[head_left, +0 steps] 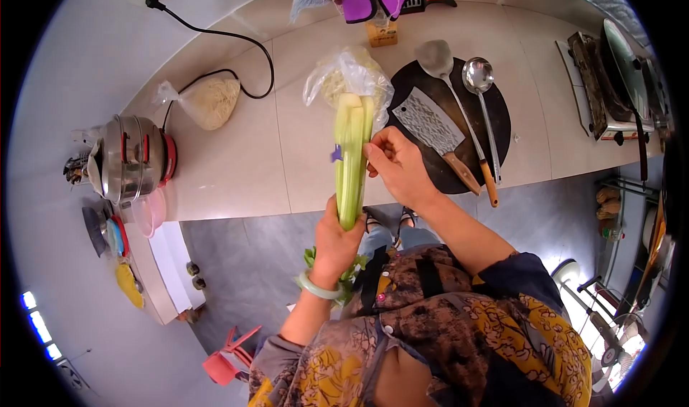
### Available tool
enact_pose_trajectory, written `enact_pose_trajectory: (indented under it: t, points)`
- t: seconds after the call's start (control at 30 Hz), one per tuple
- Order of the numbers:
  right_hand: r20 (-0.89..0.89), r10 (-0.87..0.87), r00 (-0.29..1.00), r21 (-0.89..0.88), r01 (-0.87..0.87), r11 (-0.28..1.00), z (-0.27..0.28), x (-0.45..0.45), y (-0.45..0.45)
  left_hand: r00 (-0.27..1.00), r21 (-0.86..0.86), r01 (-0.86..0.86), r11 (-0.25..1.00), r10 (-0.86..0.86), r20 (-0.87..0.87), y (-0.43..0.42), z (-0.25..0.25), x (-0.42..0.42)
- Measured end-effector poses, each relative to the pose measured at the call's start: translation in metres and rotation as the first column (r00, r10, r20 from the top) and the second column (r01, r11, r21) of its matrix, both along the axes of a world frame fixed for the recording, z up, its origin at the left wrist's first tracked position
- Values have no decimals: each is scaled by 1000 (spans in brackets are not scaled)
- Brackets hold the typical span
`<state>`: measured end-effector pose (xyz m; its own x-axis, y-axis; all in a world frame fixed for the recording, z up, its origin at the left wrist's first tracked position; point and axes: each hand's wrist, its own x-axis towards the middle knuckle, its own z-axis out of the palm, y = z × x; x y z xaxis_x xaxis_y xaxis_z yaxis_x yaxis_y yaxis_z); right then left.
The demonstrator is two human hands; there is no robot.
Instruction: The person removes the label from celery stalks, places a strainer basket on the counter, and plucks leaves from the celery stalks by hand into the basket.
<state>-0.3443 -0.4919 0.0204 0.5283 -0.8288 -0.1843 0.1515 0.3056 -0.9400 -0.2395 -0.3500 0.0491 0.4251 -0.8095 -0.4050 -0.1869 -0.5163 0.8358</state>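
Note:
A bunch of pale green celery [351,148] stands out in front of me, its cut end pointing away and its leaves hanging below near my wrist. My left hand [337,238] is wrapped round the stalks at their lower part. A purple band [336,153] shows on the celery's left side. At the right edge of the stalks is my right hand [396,164], its fingers curled and thumb close to the celery; whether it pinches anything is too small to tell. Beyond the cut end lies a clear plastic bag [352,73] with something pale inside.
Right of the celery, a round dark board [479,131] holds a cleaver [430,120], a spatula [435,59] and a ladle [478,75]. A steamer pot [129,159] and a tied bag [214,102] stand left. A stove with a wok [623,66] is far right.

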Motion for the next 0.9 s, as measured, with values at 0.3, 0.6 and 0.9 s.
enact_pose_trajectory:
  t: [0.3,0.6,0.9]
  points:
    - [-79,-60,995,-94,52,994,4,1,4,943,-178,42,983,19,332,5,-17,-1]
    - [-110,-100,989,7,101,995,-38,-15,-10,783,-20,178,984,-154,-603,12,10,46]
    - [-108,25,994,-54,-31,998,-35,-22,-59,484,-27,668,744,-461,-743,9,21,51]
